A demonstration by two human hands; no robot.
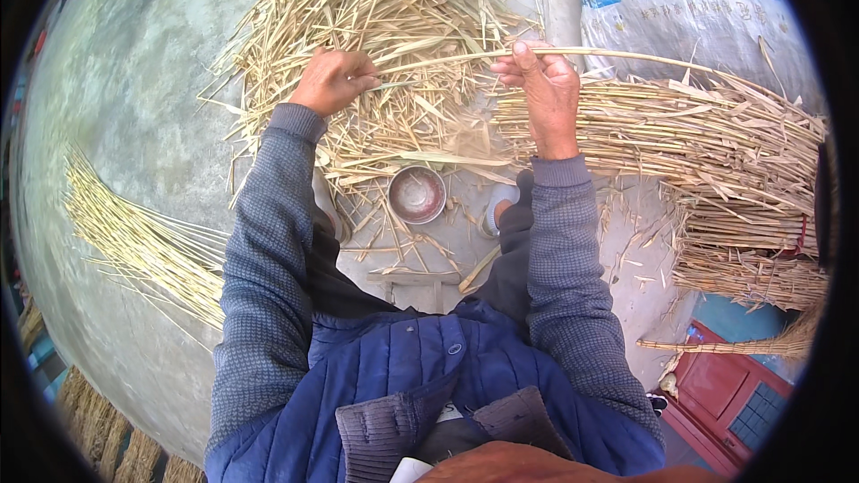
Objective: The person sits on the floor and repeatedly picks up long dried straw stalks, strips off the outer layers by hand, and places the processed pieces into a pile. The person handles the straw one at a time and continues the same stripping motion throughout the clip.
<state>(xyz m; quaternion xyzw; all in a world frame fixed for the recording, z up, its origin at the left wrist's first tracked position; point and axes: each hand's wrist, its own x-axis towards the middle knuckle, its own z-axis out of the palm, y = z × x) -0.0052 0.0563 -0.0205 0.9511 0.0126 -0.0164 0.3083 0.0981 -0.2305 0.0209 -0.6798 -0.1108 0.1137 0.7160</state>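
A long, thin tan reed stalk [626, 53] stretches across in front of me, bowing toward the right. My right hand [544, 94] holds it between thumb and fingers, with the other fingers partly spread. My left hand [335, 80] is closed in a pinch at the stalk's left end, where a narrow leaf strip also shows by the fingertips. Beneath both hands spreads a heap of dry leaves and husks [385, 4]. To the right lies a thick stack of leafy reed stalks [644, 121], which the held stalk's far end overlaps.
A small metal bowl [417, 195] sits on the floor between my feet. At left lies a fan of smooth, pale stalks [148, 237] on concrete. A large white and blue sack [689, 22] stands far right. Below the stacked reeds is a red panel [711, 376].
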